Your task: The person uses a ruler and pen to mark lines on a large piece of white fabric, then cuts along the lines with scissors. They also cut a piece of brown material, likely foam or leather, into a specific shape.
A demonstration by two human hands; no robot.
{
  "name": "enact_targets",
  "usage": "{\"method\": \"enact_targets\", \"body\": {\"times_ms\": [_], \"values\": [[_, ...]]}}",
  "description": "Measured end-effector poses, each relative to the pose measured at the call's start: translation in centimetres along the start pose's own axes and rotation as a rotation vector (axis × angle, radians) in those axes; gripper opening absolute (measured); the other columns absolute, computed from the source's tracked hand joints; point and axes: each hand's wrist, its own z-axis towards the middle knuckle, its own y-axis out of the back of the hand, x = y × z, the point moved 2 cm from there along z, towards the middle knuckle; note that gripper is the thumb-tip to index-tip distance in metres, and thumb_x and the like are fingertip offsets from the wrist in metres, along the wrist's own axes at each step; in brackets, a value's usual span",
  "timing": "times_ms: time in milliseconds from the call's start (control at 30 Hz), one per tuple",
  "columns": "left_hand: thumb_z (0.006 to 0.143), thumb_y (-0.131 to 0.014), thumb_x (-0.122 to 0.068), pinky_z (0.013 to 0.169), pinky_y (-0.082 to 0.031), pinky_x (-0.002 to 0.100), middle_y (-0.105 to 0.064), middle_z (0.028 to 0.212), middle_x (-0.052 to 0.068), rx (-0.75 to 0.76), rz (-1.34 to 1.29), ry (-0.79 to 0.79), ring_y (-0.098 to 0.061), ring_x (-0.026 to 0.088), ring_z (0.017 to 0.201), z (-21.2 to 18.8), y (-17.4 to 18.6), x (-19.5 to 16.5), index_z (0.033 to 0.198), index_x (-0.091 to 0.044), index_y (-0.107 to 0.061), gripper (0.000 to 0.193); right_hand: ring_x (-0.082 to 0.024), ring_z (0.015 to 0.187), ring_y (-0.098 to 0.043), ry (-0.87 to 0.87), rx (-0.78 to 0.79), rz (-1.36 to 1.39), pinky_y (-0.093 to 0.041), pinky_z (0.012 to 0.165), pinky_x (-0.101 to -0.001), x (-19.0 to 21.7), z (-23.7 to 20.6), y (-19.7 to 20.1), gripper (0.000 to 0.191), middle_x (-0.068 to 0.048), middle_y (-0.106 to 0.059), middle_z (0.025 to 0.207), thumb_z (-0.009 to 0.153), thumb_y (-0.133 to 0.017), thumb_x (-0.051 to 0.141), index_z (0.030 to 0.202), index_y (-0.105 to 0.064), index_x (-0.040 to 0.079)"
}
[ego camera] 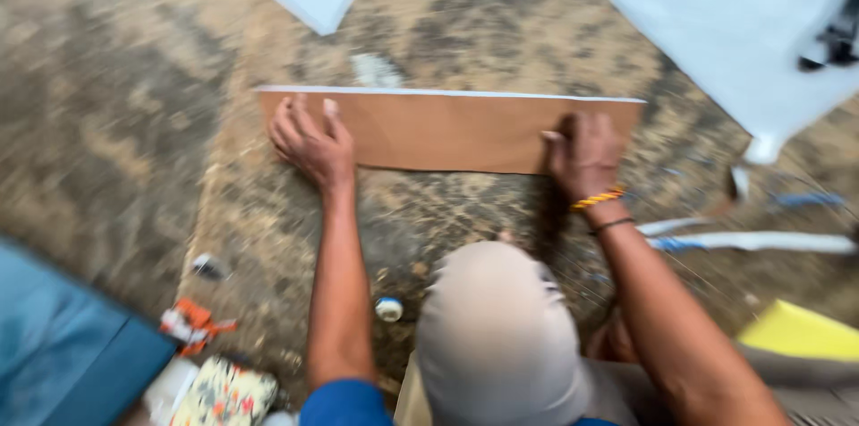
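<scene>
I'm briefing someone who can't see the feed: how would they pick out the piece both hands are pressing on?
Start from the mottled brown floor. At its middle lies a long brown strip, with the left hand flat on one end and the right hand on the other. Unlike the pale sheets beyond it, it is tan with a thin white far edge.

The single head-worn camera looks steeply down and forward over the person's bent knee (pixel 497 336) at a speckled floor (pixel 116 122), close enough that both forearms fill the lower frame and the brown board (pixel 447 131) lies mid-frame (the picture is motion-blurred, with no second view to overlap).
</scene>
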Motion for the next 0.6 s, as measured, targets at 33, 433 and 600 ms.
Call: {"method": "enact_targets", "body": {"times_ms": [33, 433, 600], "values": [[0.106, -0.067, -0.039, 0.113, -0.035, 0.063, -0.047, 0.152, 0.016, -0.008, -0.034, -0.188, -0.039, 0.043, 0.144, -1.2, -0.1, -3.0, 0.143, -0.007, -0.057, 0.050, -0.037, 0.087, -0.056, 0.016, -0.039, -0.036, -0.044, 0.073, -0.0489, 0.6, -0.3, 0.3, 0.022, -0.016, -0.057, 0.095, 0.093, -0.078, 0.018, 0.104, -0.062, 0.009], [0.103, -0.050, -0.066, 0.127, 0.000, 0.060, -0.005, 0.175, 0.005, 0.579, -0.114, -0.796, 0.000, 0.035, 0.160, -7.1, -3.5, -17.6, 0.167, -0.033, -0.028, 0.076, -0.035, 0.110, -0.059, -0.055, -0.079, 0.038, -0.052, 0.094, -0.0439, -4.0, 0.1, 2.3, 0.028, -0.015, -0.060, 0.119, 0.100, -0.069, 0.002, 0.127, -0.063, 0.006], [0.103, -0.050, -0.061, 0.126, 0.004, 0.062, -0.004, 0.174, 0.010, 0.486, -0.126, -0.845, 0.002, 0.037, 0.159, -7.7, -2.2, -19.0, 0.166, -0.022, -0.031, 0.077, -0.033, 0.094, -0.064, -0.368, -0.430, 0.230, -0.056, 0.077, -0.0366, -14.0, 2.3, 8.8, 0.024, -0.020, -0.059, 0.113, 0.096, -0.060, -0.003, 0.120, -0.061, -0.005]]}}
